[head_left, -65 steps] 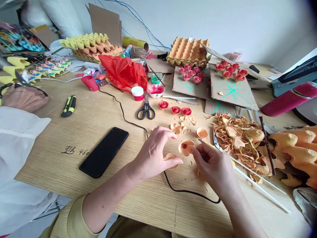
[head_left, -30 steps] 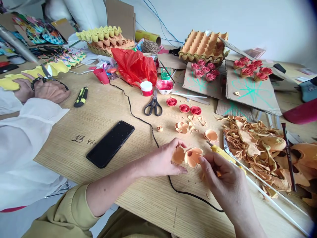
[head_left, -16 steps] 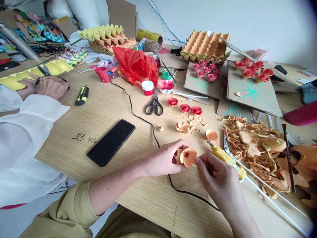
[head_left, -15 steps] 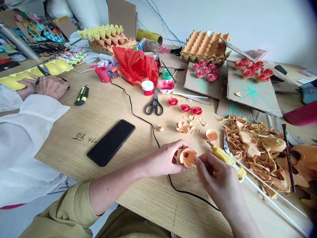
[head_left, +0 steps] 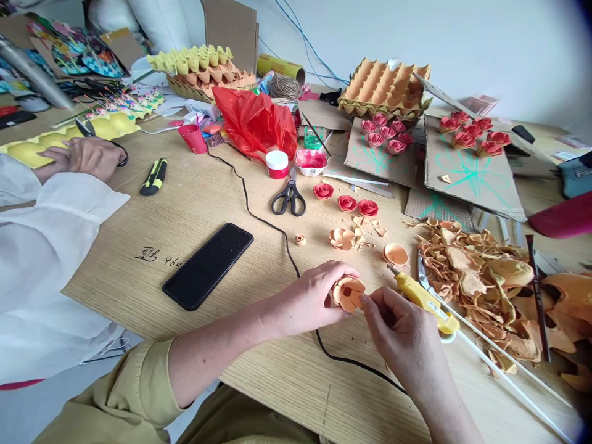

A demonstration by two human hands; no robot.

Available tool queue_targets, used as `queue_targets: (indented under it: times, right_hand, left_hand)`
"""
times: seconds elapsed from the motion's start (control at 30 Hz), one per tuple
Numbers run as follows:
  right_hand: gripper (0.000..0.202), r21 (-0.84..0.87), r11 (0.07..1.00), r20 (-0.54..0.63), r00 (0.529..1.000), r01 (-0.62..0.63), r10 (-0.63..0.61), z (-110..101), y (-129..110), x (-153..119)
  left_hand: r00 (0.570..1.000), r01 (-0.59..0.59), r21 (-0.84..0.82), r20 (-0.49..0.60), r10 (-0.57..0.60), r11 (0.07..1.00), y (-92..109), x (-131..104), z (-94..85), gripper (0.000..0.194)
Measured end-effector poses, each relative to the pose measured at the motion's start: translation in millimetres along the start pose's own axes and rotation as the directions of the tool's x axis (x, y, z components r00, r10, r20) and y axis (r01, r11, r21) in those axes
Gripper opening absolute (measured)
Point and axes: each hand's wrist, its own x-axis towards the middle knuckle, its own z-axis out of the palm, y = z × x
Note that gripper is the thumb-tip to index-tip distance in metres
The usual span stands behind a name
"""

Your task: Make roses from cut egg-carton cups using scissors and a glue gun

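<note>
An orange cardboard flower [head_left: 348, 293] with a dark centre is held in my left hand [head_left: 317, 297], its fingers wrapped round the back and side. The thumb and index finger of my right hand [head_left: 407, 339] pinch a petal at the flower's right edge. Right beside that hand lies a yellow glue gun [head_left: 423, 298]. Beyond the hands are an orange petal shape [head_left: 342, 238], a small rolled bud [head_left: 300, 239] and an orange cup piece [head_left: 395, 254]. Three red flowers [head_left: 346, 203] sit farther back.
A phone [head_left: 208, 266], a cutter [head_left: 153, 177] and black scissors [head_left: 288, 196] lie leftward. Orange scraps [head_left: 476, 277] pile up at right. A black cable [head_left: 245, 200] crosses the table. At far left, a co-worker's hands [head_left: 95, 157] hold scissors at a yellow carton.
The flower has turned slightly in my left hand, its open face now more toward the camera. My right hand has shifted slightly left. The co-worker's hands and scissors have moved a little.
</note>
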Motion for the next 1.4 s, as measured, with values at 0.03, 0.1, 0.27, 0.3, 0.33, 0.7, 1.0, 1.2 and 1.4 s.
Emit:
queue_targets:
  times: [0.03, 0.1, 0.27, 0.3, 0.33, 0.7, 1.0, 1.2, 1.4]
  right_hand:
    - [0.035, -0.001, 1.0, 0.001, 1.0, -0.004, 0.004, 0, 0, 0]
    - [0.036, -0.01, 1.0, -0.001, 1.0, -0.001, 0.001, 1, 0, 0]
    - [0.037, -0.045, 0.999, -0.028, 0.999, 0.028, -0.029, 1, -1, 1]
    - [0.037, -0.05, 0.998, -0.033, 0.999, 0.033, -0.035, 2, -1, 1]
    - [0.038, -0.054, 0.998, -0.04, 0.998, 0.039, -0.041, 2, -1, 1]
    - [0.039, -0.058, 0.997, -0.048, 0.997, 0.056, -0.058, 2, -5, 3]
    - [0.037, -0.112, 0.99, -0.082, 0.992, 0.083, -0.092, 5, -3, 2]
    - [0.035, -0.109, 0.991, -0.088, 0.992, 0.075, -0.085, 7, 0, 3]
    - [0.035, -0.015, 0.998, -0.089, 0.994, 0.059, -0.06, -4, 1, 4]
  left_hand:
    - [1.0, 0.003, 0.003, 0.0, -0.003, 1.0, 0, 0, 0.2, 0.047]
    - [1.0, 0.012, 0.008, -0.002, -0.012, 1.0, 1, 0, 0.6, 0.048]
    - [0.999, 0.039, -0.01, -0.022, -0.039, 0.999, 2, 0, 1.3, 0.048]
    - [0.999, 0.044, -0.017, -0.027, -0.044, 0.999, 2, 0, 1.5, 0.048]
    - [0.998, 0.048, -0.023, -0.03, -0.049, 0.999, 2, 0, 1.7, 0.048]
    - [0.996, 0.083, -0.053, -0.017, -0.084, 0.995, 4, -1, 1.6, 0.048]
    - [0.991, 0.137, -0.119, 0.0, -0.137, 0.983, 7, 0, 0.0, 0.048]
    - [0.975, 0.223, -0.292, 0.087, -0.206, 0.93, 4, 1, -0.5, 0.042]
    - [0.942, 0.336, -0.55, 0.204, -0.267, 0.764, -1, 1, -1.3, 0.04]
